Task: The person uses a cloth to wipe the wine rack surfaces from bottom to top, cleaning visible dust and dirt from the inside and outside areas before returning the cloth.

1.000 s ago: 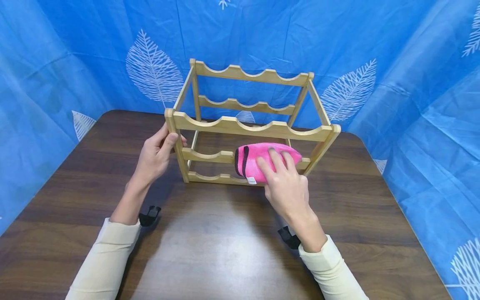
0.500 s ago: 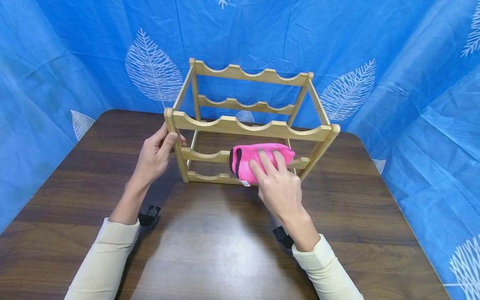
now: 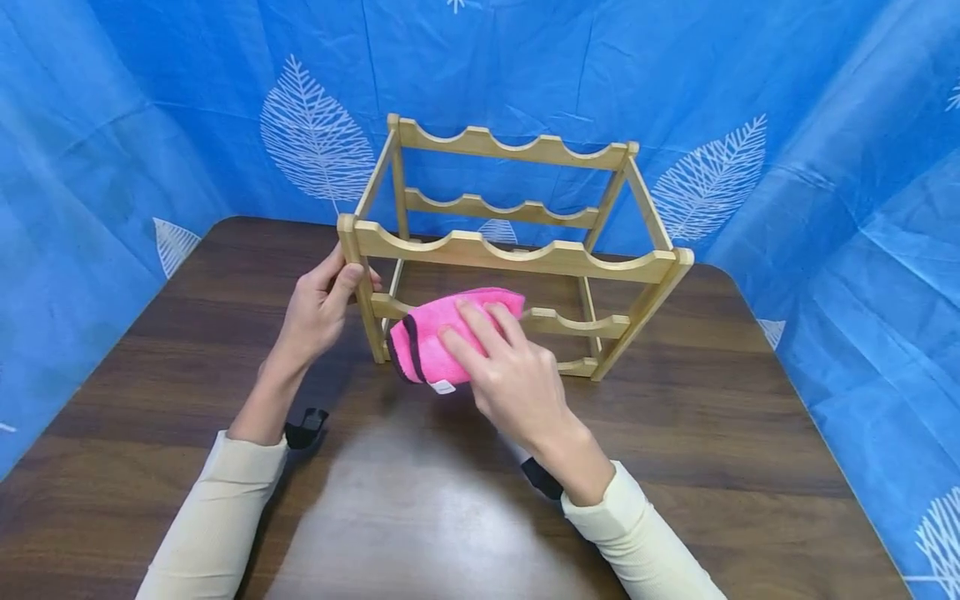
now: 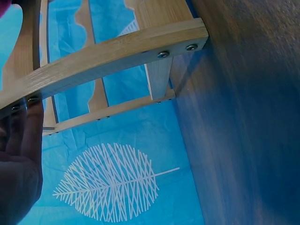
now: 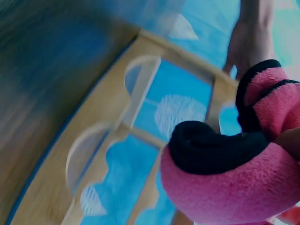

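A pale wooden rack with scalloped rails (image 3: pixel 457 248) stands on the table. My left hand (image 3: pixel 318 308) grips its front left post, thumb on the near side. In the left wrist view the fingers (image 4: pixel 30 136) reach behind that post (image 4: pixel 117 54). My right hand (image 3: pixel 517 383) holds a folded pink plush cloth (image 3: pixel 431 337) with black edging and a white tag. The cloth hides the left part of the middle front rail; whether it touches the wood I cannot tell. In the right wrist view the cloth (image 5: pixel 225 192) bulges close to the camera, its black edge folded.
The dark wood-grain table (image 3: pixel 712 467) extends in front of the rack and to both sides. Behind it hangs a blue curtain (image 3: pixel 510 67) with white leaf prints, near the rack's back. Screw heads (image 4: pixel 163 54) show on the post.
My right hand has moved left with the pink cloth, along the front of the rack toward the left post. The left hand keeps its grip, and the view has shifted slightly.
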Demonstrator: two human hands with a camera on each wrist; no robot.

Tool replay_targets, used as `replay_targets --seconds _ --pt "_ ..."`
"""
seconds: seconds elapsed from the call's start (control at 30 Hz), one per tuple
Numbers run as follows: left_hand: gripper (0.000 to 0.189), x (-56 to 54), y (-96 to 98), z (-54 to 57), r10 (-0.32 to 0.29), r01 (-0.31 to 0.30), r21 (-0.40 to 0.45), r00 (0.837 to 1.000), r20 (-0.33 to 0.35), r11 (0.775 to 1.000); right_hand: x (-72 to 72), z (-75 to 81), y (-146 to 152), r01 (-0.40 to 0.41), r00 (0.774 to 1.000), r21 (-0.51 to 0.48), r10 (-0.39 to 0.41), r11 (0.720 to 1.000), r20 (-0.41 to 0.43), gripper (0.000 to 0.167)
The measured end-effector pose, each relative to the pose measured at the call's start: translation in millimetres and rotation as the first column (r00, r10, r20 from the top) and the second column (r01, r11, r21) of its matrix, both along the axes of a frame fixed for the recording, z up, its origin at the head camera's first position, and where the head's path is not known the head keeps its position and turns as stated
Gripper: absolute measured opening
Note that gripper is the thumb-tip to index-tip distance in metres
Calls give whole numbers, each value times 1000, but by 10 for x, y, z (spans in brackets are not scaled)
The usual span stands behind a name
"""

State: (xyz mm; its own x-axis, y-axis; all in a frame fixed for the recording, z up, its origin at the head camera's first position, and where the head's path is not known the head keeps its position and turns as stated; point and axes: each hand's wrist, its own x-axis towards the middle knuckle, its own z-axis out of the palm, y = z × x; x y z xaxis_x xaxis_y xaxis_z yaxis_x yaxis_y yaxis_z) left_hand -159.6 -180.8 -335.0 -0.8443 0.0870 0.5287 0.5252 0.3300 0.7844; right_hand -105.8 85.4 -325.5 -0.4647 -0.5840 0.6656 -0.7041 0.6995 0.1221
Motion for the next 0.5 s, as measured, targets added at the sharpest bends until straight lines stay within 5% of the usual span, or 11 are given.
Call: replay_targets --seconds 0.17,0.5 --pt "40 2 -3 16 8 -8 -15 1000 9 1000 -54 1 -250 14 997 42 -10 999 -77 34" --pt "42 4 4 16 4 -3 -10 1000 31 1000 -151 122 -496 14 999 142 -7 990 -53 30"
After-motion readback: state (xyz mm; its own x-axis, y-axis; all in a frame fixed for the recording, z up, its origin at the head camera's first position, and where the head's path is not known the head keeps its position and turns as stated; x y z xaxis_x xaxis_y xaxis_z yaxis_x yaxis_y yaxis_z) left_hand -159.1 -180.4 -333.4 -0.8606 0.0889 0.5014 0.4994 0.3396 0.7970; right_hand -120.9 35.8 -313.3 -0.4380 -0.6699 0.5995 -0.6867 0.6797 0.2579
